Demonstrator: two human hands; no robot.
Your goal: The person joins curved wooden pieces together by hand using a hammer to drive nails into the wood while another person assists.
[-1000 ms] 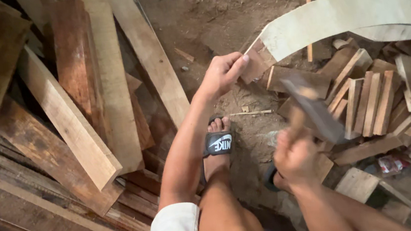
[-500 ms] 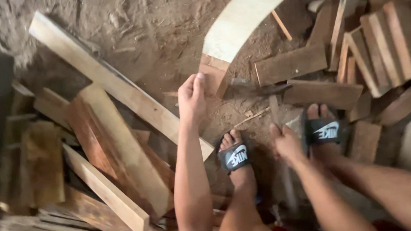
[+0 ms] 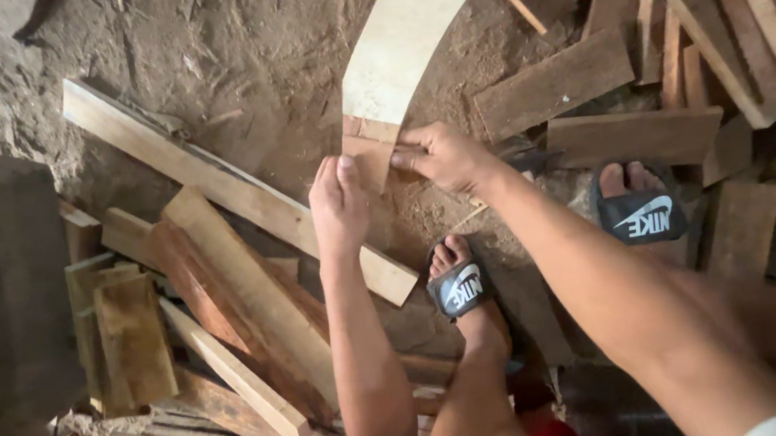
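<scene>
The curved pale board (image 3: pixel 404 41) runs out of the top edge, its far end unseen, while its near end disappears beneath the fingertips of the left hand (image 3: pixel 339 204) and the right hand (image 3: pixel 444 156), so how the fingers grip it cannot be told. Just beyond the right hand's knuckles a dark object (image 3: pixel 524 156) lies half covered by the wrist, too obscured to identify. Both forearms are cut by the bottom edge, and the stacked planks (image 3: pixel 748 13) well right of the fingers run out at the corner.
</scene>
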